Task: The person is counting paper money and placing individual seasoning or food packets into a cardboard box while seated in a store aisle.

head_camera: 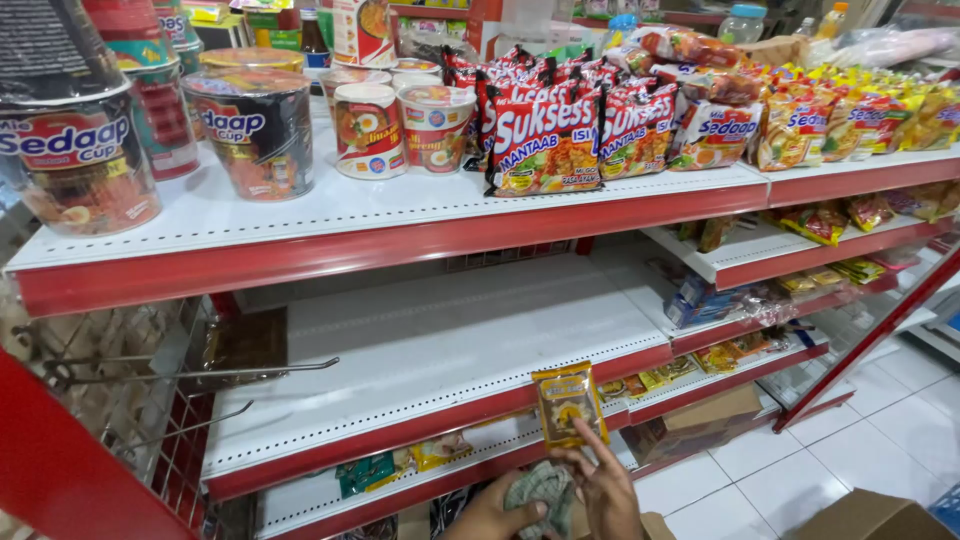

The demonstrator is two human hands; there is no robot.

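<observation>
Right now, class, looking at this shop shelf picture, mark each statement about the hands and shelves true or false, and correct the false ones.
1. The right hand holds up a small yellow sachet. True.
2. The left hand holds a bottle. False: it holds a greyish crumpled cloth.
3. The middle shelf is packed with cups. False: its white surface lies bare.
4. Red noodle packets stand on the top shelf. True.
</observation>
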